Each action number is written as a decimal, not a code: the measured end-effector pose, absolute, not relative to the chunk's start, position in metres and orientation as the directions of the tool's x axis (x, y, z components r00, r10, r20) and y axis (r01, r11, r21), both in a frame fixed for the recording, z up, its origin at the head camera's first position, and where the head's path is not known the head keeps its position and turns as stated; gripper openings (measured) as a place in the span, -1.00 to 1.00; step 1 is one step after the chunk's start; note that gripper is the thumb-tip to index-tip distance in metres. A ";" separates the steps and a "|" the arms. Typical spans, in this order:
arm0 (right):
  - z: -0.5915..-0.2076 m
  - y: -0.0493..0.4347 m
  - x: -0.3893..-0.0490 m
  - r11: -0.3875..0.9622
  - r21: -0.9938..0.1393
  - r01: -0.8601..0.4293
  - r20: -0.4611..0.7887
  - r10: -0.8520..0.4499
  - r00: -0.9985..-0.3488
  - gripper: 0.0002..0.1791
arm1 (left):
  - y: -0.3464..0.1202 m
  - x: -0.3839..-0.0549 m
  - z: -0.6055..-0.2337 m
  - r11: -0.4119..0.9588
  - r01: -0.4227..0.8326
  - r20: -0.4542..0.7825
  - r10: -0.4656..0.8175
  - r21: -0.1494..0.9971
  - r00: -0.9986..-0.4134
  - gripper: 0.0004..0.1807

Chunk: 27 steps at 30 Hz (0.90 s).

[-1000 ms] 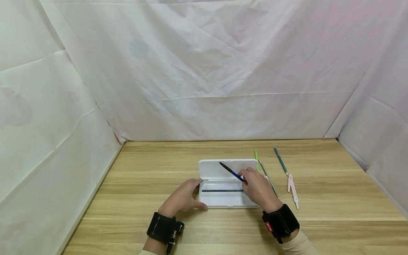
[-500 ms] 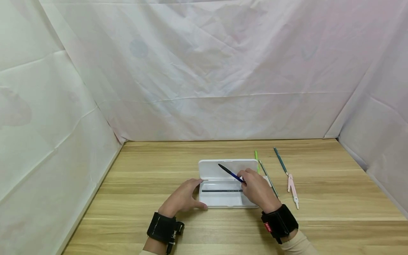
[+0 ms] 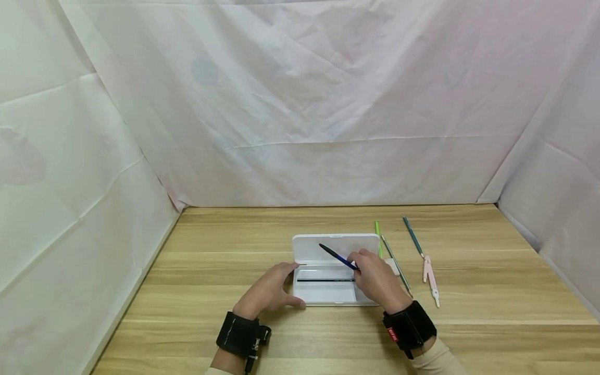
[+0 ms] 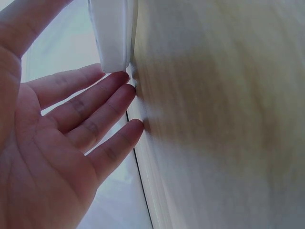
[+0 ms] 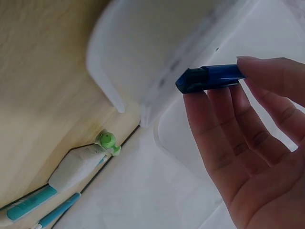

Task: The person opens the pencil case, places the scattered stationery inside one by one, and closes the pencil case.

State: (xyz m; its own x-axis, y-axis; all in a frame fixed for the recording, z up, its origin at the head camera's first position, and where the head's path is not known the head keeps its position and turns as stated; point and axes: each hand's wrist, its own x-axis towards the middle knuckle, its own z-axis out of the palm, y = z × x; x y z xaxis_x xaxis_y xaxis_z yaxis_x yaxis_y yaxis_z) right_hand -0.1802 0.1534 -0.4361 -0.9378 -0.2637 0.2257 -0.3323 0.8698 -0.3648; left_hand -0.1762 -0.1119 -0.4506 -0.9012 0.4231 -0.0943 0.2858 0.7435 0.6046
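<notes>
A white pencil case [image 3: 323,296] lies with its lid [image 3: 307,249] raised at the back. Inside it, a thin dark pencil [image 3: 323,280] lies lengthwise. My left hand [image 3: 268,294] is at the case's left end, thumb by the near corner and fingertips by the hinge side. In the left wrist view its fingers [image 4: 102,102] are nearly straight and touch the case's end [image 4: 113,38]. My right hand [image 3: 378,278] pinches a blue pen [image 3: 335,254] between thumb and fingers over the case's right half. The pen's black end points up and left; its blue end [image 5: 212,78] shows in the right wrist view.
Right of the case lie a light green pencil [image 3: 377,227], a grey-green pencil [image 3: 391,253] and a white eraser [image 3: 392,266]. Farther right are a teal pencil [image 3: 412,236] and a pink compass [image 3: 432,284]. White cloth [image 3: 300,172] walls the table's back and sides.
My right hand has shifted slightly left with the pen, whose black end sits a little lower and farther left. More of the eraser shows. The left hand and case have stayed in place.
</notes>
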 end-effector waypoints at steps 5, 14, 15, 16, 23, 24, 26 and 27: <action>-0.439 0.152 -0.181 0.868 -0.364 -0.338 0.228 -0.269 -0.936 -0.74 | -0.112 -0.176 -0.450 0.742 0.289 -0.091 0.426 0.605 -0.900 0.00; -0.442 0.151 -0.181 0.873 -0.339 -0.351 0.214 -0.292 -0.932 -0.74 | -0.112 -0.176 -0.450 0.741 0.290 -0.091 0.427 0.606 -0.900 0.00; -0.442 0.151 -0.181 0.872 -0.338 -0.353 0.215 -0.293 -0.932 -0.74 | -0.112 -0.176 -0.450 0.740 0.289 -0.092 0.426 0.607 -0.900 0.00; -0.442 0.151 -0.181 0.872 -0.340 -0.353 0.214 -0.293 -0.932 -0.75 | -0.112 -0.176 -0.450 0.740 0.289 -0.091 0.426 0.607 -0.900 -0.01; -0.444 0.151 -0.180 0.872 -0.324 -0.368 0.217 -0.310 -0.926 -0.75 | -0.110 -0.177 -0.450 0.739 0.281 -0.097 0.423 0.612 -0.901 0.00; -0.444 0.151 -0.180 0.873 -0.322 -0.368 0.217 -0.310 -0.926 -0.75 | -0.110 -0.177 -0.449 0.740 0.279 -0.099 0.422 0.612 -0.901 -0.01; -0.445 0.150 -0.180 0.877 -0.315 -0.364 0.209 -0.310 -0.927 -0.74 | -0.110 -0.176 -0.449 0.741 0.275 -0.102 0.419 0.612 -0.902 -0.01; -0.445 0.150 -0.180 0.880 -0.312 -0.359 0.201 -0.308 -0.930 -0.74 | -0.110 -0.176 -0.449 0.743 0.274 -0.103 0.418 0.611 -0.902 -0.01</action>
